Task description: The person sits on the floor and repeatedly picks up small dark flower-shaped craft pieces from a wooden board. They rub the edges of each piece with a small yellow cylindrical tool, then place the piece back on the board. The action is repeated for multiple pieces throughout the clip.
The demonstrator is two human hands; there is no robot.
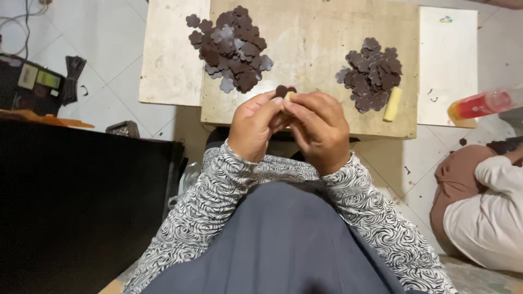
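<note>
A large heap of dark brown flower-shaped cutouts (231, 48) is seen up and to the left of the fingertips, on a low wooden board (310, 32); some pieces show a greyer face. It lies well apart from the hands, within reach of the left one.

The left hand (253, 126) is raised over the near edge of the board. Its fingers are curled and pressed together, the thumb meeting them in a pinch on a single brown flower cutout (281, 90), which stands just above the fingertips. The piece is held nearly upright, its flat face turned toward the camera; it is roughly round, so no clear long axis can be told.

The right hand (320, 129) is closed against the left, fingertips touching. A small pale yellowish piece (290, 95) is pinched between its thumb and forefinger, pressed against the cutout's right side, probably so both parts are steadied together.

To the upper right of the fingers a smaller heap of cutouts (372, 73) lies, with a pale yellow stick (392, 104) touching its right edge, long axis near vertical in the view.

Far right, a red-filled clear bottle (482, 103) and another person's sleeve (498, 179) are seen.
</note>
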